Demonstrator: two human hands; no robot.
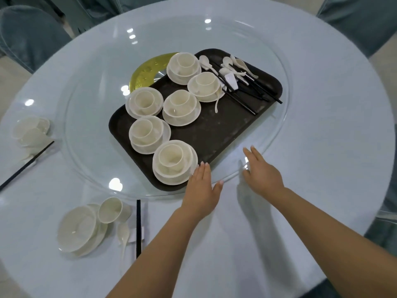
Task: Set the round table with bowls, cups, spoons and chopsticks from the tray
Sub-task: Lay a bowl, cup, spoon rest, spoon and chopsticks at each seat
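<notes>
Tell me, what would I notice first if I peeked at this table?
You'd spot the dark tray in the middle, sitting on a round glass turntable, with six stacks of white bowls and cups on it. Spoons and black chopsticks are piled at the tray's far end. Two hands reach in: the left hand by the nearest stack, the right hand at the glass edge.

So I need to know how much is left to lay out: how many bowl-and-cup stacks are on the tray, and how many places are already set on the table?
Bowl-and-cup stacks on the tray: 6, nearest one beside the left hand
Places set on the table: 2, near one and far-left one
Total: 8
</notes>
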